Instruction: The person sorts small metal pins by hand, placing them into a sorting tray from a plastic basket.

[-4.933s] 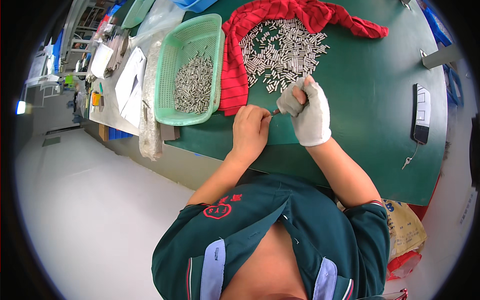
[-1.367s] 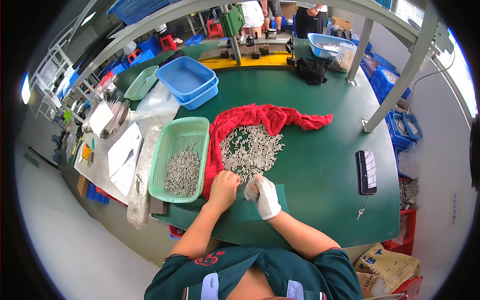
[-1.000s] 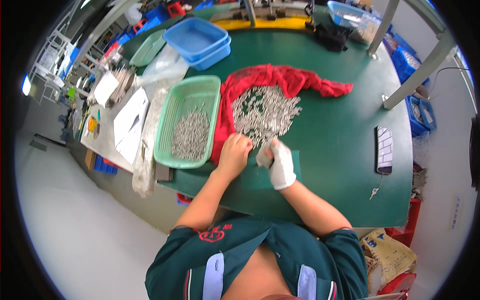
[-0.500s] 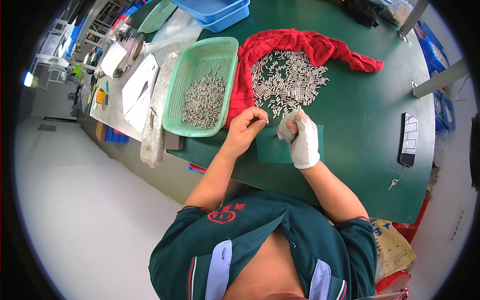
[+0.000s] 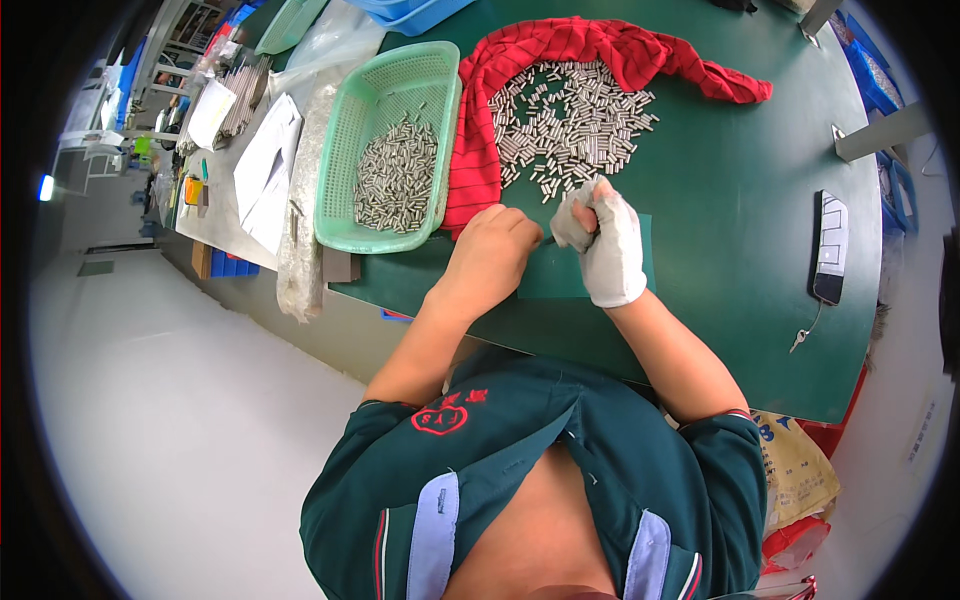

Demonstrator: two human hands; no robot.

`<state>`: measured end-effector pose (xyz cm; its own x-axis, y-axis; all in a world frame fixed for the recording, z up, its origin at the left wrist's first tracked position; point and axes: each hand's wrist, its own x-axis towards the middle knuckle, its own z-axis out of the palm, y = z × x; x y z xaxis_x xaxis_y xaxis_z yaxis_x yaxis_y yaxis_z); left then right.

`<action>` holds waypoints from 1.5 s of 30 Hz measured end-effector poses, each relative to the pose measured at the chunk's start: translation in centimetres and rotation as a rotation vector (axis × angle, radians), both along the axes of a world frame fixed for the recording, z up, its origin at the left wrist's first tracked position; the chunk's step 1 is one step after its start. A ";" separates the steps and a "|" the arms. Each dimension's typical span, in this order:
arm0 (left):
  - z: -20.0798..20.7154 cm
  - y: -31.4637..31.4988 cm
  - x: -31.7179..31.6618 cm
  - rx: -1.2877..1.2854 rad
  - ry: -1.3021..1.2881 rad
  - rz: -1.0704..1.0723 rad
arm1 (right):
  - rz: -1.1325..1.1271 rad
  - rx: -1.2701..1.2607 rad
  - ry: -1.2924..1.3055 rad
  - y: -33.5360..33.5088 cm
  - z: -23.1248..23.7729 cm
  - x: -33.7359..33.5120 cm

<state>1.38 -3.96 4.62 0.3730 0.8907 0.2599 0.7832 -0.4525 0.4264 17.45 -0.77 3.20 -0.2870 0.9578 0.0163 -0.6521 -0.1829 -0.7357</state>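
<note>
My bare left hand (image 5: 490,250) is closed, palm down, with its fingers curled at the near edge of the red cloth; its fingertips are hidden, so any held part is out of sight. My right hand (image 5: 608,245), in a whitish glove with bare fingertips, is also closed, thumb against fingers; I cannot make out what is in it. Below the hands a green sheet (image 5: 555,280) lies on the table. Just beyond them many small metal pins (image 5: 590,125) are spread out, bordered by a striped red cloth (image 5: 472,170). More pins (image 5: 395,175) fill part of a green plastic basket (image 5: 328,190).
The dark green table (image 5: 740,240) carries a phone (image 5: 829,245) with a key (image 5: 799,340) on a cord at the right. Blue bins (image 5: 415,18) stand at the far side. Papers (image 5: 268,175) and a plastic-wrapped bundle (image 5: 303,220) lie left of the basket. Metal posts (image 5: 880,132) rise at the right.
My left hand has turned palm down, so the small bright piece earlier at its fingertips is hidden. The right hand keeps its closed pose. The whole view has shifted slightly, with the table higher in it.
</note>
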 end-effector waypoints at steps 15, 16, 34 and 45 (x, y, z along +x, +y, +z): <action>-0.7 -0.7 0.5 -0.060 -0.057 0.015 | 0.010 -0.044 0.000 0.2 -0.4 0.2; -0.9 -0.8 0.5 -0.052 -0.059 0.019 | 0.013 -0.036 -0.008 0.2 -0.5 0.3; -1.1 -1.3 1.0 -0.029 -0.072 0.072 | 0.050 -0.140 0.169 0.8 0.3 0.6; -1.2 -1.2 1.0 -0.034 -0.082 0.078 | 0.049 -0.152 0.170 1.0 -0.1 0.4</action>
